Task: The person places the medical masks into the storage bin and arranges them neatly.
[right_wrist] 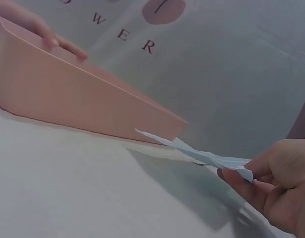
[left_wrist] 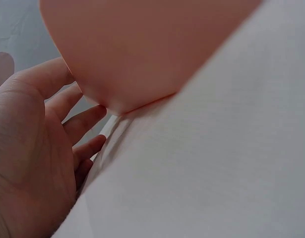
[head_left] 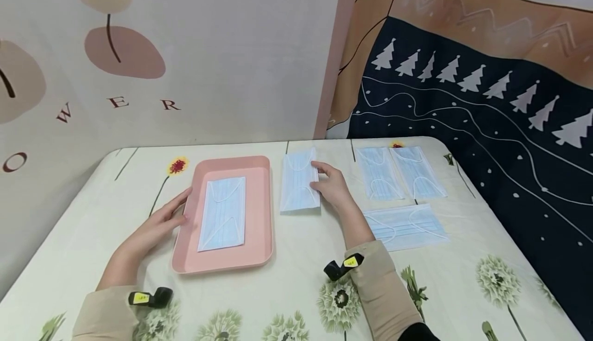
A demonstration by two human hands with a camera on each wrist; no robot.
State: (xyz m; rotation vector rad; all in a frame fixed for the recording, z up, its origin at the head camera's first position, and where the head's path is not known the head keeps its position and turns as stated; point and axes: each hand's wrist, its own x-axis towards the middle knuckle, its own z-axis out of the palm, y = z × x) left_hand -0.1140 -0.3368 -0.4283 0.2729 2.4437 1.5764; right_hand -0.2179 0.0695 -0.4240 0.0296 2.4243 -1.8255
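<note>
Pale blue pleated fabric, thin and limp, makes up the disposable face mask (head_left: pixel 299 180) that lies on the flowered tablecloth (head_left: pixel 296 284), just to the right of the pink plastic tray (head_left: pixel 264 212). The right hand (head_left: pixel 332 186) pinches its right long edge, thumb above and fingertips (right_wrist: pixel 241 186) beneath, so that this edge is lifted off the cloth while the rest sags toward the tray. It looks nearly weightless and floppy, likely to fold or flutter if carried by one corner; an edge near the middle, as now, seems the steadiest hold, and the elastic ear loops could snag.

Inside the tray lies a second blue mask (head_left: pixel 223 213), flat and lengthwise. The left hand (head_left: pixel 157 227) rests against the tray's left rim, fingers straight and slightly apart, holding nothing. Three more blue masks sit farther right: two side by side (head_left: pixel 400 172) and one (head_left: pixel 405 226) nearer the person. Behind the table hang printed wall cloths (head_left: pixel 463 73).
</note>
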